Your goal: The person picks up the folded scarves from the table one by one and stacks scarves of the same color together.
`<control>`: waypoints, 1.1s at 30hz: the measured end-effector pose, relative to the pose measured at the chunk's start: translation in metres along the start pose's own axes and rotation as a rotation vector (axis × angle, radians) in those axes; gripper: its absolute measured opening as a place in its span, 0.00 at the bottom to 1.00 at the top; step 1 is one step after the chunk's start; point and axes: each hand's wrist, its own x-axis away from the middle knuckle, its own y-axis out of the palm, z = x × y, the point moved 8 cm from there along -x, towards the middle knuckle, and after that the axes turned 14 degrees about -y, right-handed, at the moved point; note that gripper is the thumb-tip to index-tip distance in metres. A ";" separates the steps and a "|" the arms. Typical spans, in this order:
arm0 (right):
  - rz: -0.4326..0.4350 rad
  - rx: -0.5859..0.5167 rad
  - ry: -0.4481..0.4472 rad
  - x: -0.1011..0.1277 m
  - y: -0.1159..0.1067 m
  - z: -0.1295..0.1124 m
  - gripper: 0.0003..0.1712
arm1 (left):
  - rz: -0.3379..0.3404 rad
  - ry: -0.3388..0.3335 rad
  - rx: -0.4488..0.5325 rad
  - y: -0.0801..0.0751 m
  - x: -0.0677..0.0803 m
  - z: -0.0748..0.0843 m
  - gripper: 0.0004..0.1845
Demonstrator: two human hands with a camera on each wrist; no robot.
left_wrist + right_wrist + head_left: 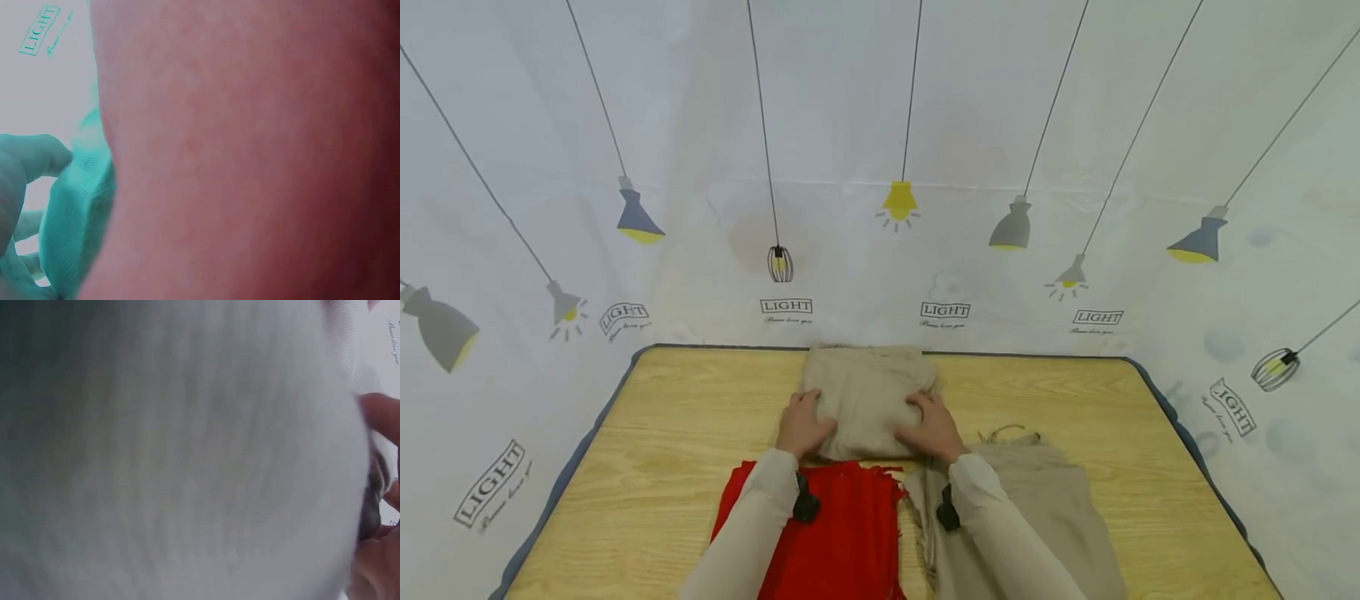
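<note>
A folded beige scarf (pixel 865 392) lies at the back of the table, its far side at the table's back edge. At its left side my left hand (pixel 802 427) grips it with bent fingers. My right hand (pixel 931 425) holds the opposite side, thumb on top of the cloth. In the left wrist view, curled fingers (pixel 37 156) meet the cloth (pixel 81 194), though a blurred close surface covers most of that picture. Pale sleeve fabric (pixel 206 456) fills much of the right wrist view, leaving fingers (pixel 378 419) visible at its right edge.
A folded red scarf (pixel 842 533) with fringe lies under my left forearm. Beneath the right forearm is another beige fringed scarf (pixel 1037 517). The wooden table (pixel 685 417) has a dark blue edge, and a white sheet printed with lamps (pixel 850 125) surrounds it.
</note>
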 end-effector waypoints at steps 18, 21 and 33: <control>0.081 0.004 -0.017 0.000 -0.009 -0.009 0.20 | 0.094 0.007 0.160 -0.016 0.015 0.007 0.23; 0.090 0.011 -0.023 -0.001 -0.013 -0.011 0.19 | 0.130 0.040 0.189 -0.021 0.017 0.012 0.22; 0.109 0.040 -0.013 -0.004 -0.047 -0.018 0.18 | 0.082 0.151 0.218 -0.024 0.024 0.046 0.22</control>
